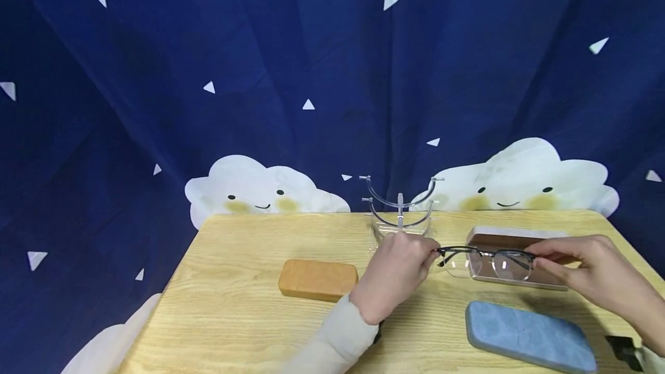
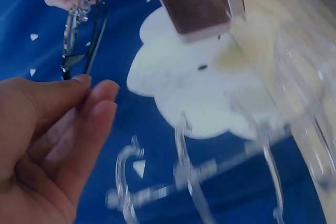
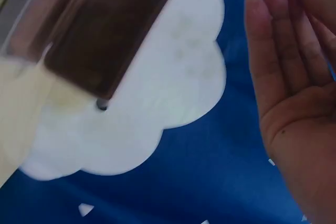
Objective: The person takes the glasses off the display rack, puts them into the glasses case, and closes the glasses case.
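A pair of black half-rim eyeglasses (image 1: 486, 254) hangs in the air between both hands, lenses facing the head camera. My left hand (image 1: 396, 270) pinches one end of the frame, thumb against fingers, as the left wrist view shows with the hand (image 2: 58, 135) near the glasses (image 2: 79, 40). At the other end, my right hand (image 1: 587, 258) pinches the opposite hinge area. Behind the glasses lies an eyeglass case (image 1: 550, 281) with its brown inside exposed. Just beyond the left hand stands a clear plastic eyeglass stand (image 1: 400, 212), its lower part hidden by that hand.
An orange case (image 1: 318, 279) lies left of the left forearm on the wooden table (image 1: 234, 305). A blue case (image 1: 530, 336) lies near the front right, below the right hand. A dark blue curtain (image 1: 332, 62) with white clouds hangs behind the table.
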Action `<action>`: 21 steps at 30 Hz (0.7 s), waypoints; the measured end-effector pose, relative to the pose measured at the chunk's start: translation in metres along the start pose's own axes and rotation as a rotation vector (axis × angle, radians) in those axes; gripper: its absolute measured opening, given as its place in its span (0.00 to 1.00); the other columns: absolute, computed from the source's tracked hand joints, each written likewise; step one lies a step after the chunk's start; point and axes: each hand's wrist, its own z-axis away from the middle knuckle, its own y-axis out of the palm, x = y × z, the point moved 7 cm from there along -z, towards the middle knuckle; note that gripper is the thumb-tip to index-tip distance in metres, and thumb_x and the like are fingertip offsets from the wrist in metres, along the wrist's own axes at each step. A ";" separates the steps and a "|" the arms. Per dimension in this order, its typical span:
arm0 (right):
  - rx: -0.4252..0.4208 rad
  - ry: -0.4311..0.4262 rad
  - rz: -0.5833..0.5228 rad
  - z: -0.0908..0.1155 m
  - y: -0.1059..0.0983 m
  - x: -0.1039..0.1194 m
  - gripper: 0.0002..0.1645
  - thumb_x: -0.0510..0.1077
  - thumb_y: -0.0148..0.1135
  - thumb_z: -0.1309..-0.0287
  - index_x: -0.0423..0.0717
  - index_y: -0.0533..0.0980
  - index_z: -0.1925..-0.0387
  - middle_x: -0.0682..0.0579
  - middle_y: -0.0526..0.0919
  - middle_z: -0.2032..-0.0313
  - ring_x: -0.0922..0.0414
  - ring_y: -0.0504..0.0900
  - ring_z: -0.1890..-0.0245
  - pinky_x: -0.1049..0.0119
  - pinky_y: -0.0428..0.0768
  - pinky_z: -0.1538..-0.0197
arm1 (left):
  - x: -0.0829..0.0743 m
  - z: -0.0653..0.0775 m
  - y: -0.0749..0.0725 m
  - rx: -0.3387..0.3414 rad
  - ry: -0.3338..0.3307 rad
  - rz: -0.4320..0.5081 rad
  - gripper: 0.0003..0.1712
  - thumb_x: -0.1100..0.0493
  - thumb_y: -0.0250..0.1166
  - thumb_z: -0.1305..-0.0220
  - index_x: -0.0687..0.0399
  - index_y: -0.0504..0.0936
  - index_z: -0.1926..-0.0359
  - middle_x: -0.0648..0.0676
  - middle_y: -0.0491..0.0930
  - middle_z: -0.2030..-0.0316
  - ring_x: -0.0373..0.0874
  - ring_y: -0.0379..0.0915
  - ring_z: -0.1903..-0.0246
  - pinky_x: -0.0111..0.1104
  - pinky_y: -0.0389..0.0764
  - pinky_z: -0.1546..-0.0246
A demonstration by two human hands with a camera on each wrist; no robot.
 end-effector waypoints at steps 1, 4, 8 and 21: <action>0.007 0.009 0.013 0.003 -0.001 -0.007 0.19 0.25 0.80 0.64 0.46 0.88 0.69 0.57 0.89 0.76 0.81 0.77 0.72 0.86 0.75 0.74 | -0.005 -0.004 0.005 0.009 -0.002 -0.028 0.07 0.56 0.72 0.33 0.44 0.89 0.71 0.39 0.88 0.74 0.31 0.85 0.73 0.23 0.83 0.71; 0.026 0.042 0.042 0.012 -0.003 -0.025 0.17 0.23 0.79 0.64 0.43 0.88 0.70 0.55 0.89 0.76 0.82 0.76 0.73 0.84 0.74 0.77 | -0.016 -0.017 0.023 0.054 -0.023 -0.057 0.12 0.58 0.71 0.35 0.42 0.85 0.76 0.39 0.83 0.80 0.32 0.79 0.79 0.26 0.78 0.78; 0.038 0.071 0.099 0.017 -0.005 -0.046 0.16 0.22 0.78 0.64 0.40 0.88 0.71 0.50 0.89 0.77 0.83 0.74 0.76 0.83 0.73 0.79 | -0.027 -0.033 0.050 0.104 -0.055 -0.091 0.11 0.57 0.73 0.38 0.40 0.85 0.77 0.39 0.82 0.81 0.33 0.76 0.80 0.27 0.74 0.80; 0.147 0.154 0.181 0.026 0.021 -0.107 0.09 0.30 0.76 0.59 0.45 0.87 0.74 0.61 0.85 0.80 0.81 0.71 0.77 0.71 0.74 0.75 | -0.018 -0.059 0.144 0.238 -0.265 -0.071 0.06 0.54 0.77 0.42 0.35 0.89 0.72 0.41 0.89 0.71 0.40 0.85 0.72 0.29 0.81 0.75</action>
